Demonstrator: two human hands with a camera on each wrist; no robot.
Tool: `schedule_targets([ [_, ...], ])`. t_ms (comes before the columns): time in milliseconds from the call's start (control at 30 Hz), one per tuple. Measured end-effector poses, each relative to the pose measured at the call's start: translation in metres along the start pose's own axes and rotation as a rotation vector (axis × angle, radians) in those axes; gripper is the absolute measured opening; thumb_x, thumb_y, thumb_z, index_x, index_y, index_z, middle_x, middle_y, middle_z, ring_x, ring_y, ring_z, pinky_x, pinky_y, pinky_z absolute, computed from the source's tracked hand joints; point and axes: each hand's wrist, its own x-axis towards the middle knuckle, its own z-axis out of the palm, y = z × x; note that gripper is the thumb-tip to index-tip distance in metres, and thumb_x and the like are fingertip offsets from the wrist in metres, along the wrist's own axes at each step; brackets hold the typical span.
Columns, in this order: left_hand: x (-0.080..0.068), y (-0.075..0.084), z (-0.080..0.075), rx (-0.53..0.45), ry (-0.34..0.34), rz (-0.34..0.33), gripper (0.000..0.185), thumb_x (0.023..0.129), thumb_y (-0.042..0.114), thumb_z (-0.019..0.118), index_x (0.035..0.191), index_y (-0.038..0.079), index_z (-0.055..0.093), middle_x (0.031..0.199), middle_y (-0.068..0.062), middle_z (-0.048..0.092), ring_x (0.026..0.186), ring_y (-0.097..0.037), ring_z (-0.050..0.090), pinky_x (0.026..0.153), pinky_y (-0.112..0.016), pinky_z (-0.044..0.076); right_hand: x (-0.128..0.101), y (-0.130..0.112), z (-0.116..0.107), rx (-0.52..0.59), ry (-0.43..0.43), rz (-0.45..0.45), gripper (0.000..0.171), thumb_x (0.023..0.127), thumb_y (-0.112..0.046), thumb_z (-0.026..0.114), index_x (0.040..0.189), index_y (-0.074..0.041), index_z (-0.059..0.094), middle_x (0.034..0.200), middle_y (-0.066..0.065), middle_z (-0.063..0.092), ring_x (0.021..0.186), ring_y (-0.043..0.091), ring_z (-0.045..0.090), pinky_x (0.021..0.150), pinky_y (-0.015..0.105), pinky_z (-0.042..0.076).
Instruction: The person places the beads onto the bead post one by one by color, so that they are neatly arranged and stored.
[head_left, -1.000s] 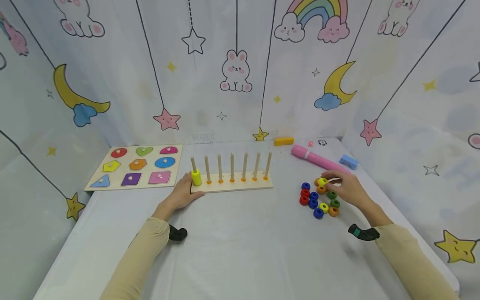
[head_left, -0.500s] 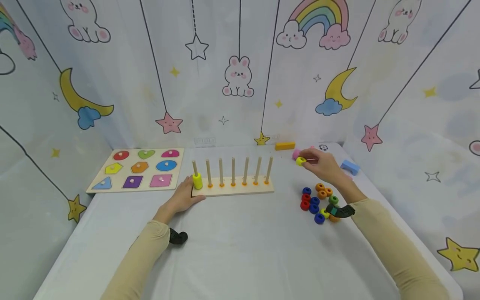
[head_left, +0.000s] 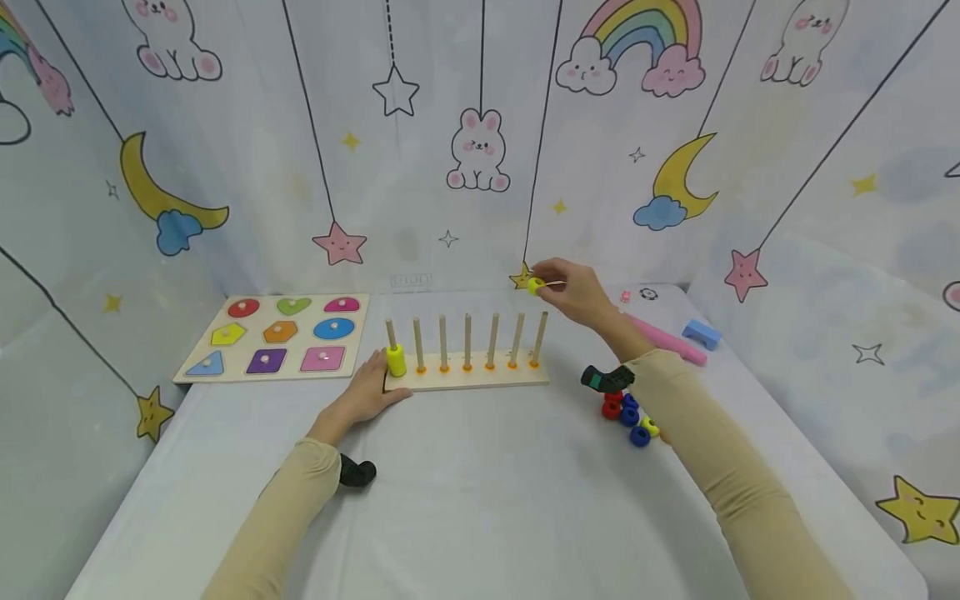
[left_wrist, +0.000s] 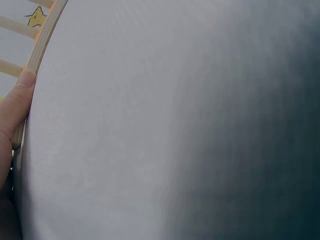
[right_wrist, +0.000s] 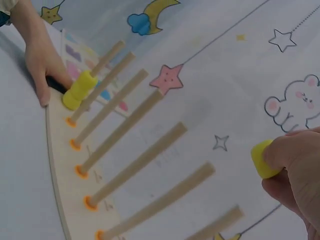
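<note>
A wooden peg board (head_left: 465, 379) with a row of upright pegs stands on the table. Its leftmost peg carries yellow beads (head_left: 395, 361); the other pegs are bare. My left hand (head_left: 366, 390) grips the board's left end, the thumb (left_wrist: 17, 102) along the front edge. Above and behind the board's right end, my right hand (head_left: 576, 292) pinches a yellow bead (right_wrist: 265, 159) between thumb and fingers, apart from the pegs. Loose beads (head_left: 628, 415) in red, blue and yellow lie to the right, partly hidden by the right forearm.
A shape puzzle board (head_left: 281, 335) with knobbed pieces lies at the back left. A pink tube-like object (head_left: 667, 340) and a blue block (head_left: 702, 334) lie at the back right. Behind the table hangs a patterned curtain (head_left: 420, 183).
My right hand has lifted a yellow bead from the loose group and carried it left and up toward the peg board. The left hand has stayed at the board's end.
</note>
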Motion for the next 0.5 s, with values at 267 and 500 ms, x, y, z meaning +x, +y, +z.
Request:
schedule_targets([
  [267,0.002,-0.001,-0.002,0.001,0.019,0.022,0.087,0.089,0.037,0.065,0.146,-0.007,0.016,0.15,-0.029,0.017,0.14,-0.042,0.011,0.113,-0.053,0.01,0.036,-0.041,0.052,0.111,-0.078,-0.09,0.029,0.086,0.002,0.064,0.114,0.007,0.059,0.11,0.016,0.065,0.099,0.023,0.064,0.083,0.026,0.053],
  [500,0.001,-0.001,0.001,0.005,0.021,0.02,0.088,0.089,0.039,0.065,0.146,-0.008,0.017,0.15,-0.031,0.017,0.139,-0.043,0.011,0.114,-0.052,0.009,0.056,-0.071,0.099,0.143,-0.15,-0.146,0.028,0.086,0.001,0.064,0.114,0.005,0.06,0.107,0.013,0.066,0.097,0.018,0.064,0.081,0.018,0.052],
])
